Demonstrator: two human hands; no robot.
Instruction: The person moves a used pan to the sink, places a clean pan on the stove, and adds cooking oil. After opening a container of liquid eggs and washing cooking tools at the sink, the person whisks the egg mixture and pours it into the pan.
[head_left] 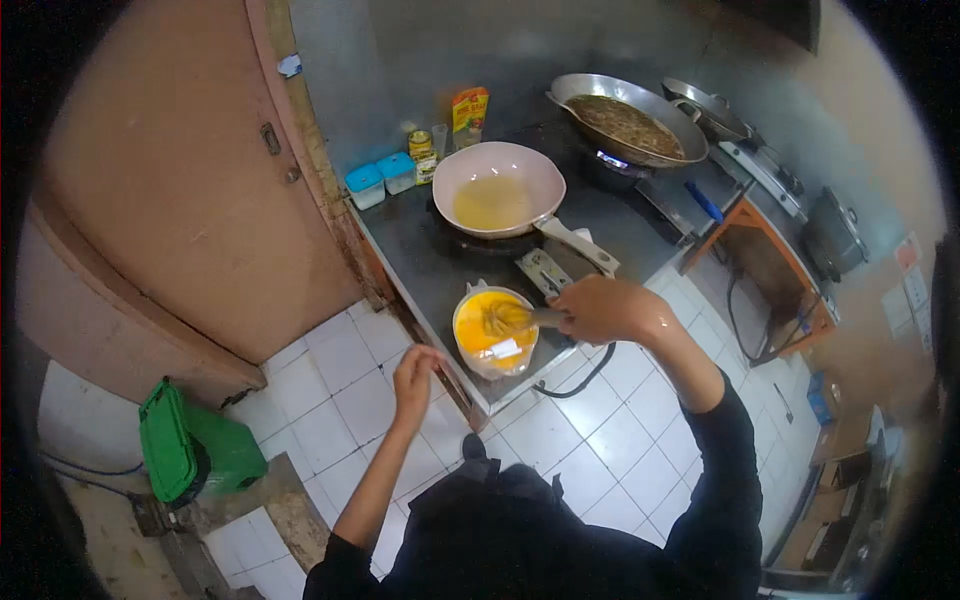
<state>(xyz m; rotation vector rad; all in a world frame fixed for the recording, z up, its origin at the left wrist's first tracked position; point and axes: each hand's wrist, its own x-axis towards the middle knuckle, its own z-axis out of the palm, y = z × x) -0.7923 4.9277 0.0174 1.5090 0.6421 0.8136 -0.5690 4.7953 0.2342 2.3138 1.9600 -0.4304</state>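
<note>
My right hand (600, 308) is closed around the handle of a whisk (513, 318). The whisk's wires sit in yellow-orange liquid inside a light-coloured bowl (495, 366), near the counter's front corner. To the left of the bowl, my left hand (416, 378) is raised beside the counter edge with its fingers bent; whether they hold anything is too small to make out. Behind the bowl, a pink pan (460, 163) with clear yellowish oil (492, 203) rests on a stove, its handle (580, 244) pointing towards my right hand.
A large wok (665, 148) of brown bubbling liquid stands over a lit burner at the back right. Blue-lidded containers (381, 178), a can (422, 158) and a red-yellow packet (469, 112) line the back. A green bin (200, 450) stands on the floor at left.
</note>
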